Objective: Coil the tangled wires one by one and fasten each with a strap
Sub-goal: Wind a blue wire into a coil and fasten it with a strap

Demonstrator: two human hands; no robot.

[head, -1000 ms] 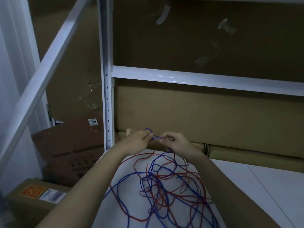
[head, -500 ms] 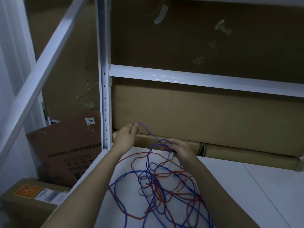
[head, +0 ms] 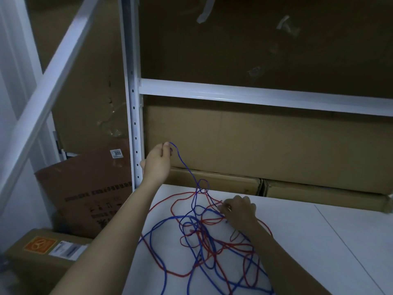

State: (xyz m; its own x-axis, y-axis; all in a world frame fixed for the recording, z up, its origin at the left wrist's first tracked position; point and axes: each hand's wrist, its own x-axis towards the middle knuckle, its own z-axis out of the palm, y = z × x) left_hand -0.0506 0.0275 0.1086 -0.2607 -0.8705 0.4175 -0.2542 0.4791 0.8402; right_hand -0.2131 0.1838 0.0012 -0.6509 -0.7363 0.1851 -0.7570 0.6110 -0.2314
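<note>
A: Nearest, red wire (head: pixel 214 245) and blue wire (head: pixel 161 233) lie knotted on the white table (head: pixel 319 241).

B: The right hand (head: pixel 239 211) pinches strands there; farther left, the left hand (head: pixel 158 161) pinches the blue end, raised.

A: Pulling harder could tighten that small loop.

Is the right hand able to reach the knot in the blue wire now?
Probably yes. The right hand rests on the tangle just right of the small blue loop in the blue wire, and nothing lies between them. The left hand holds that wire's end up.
</note>
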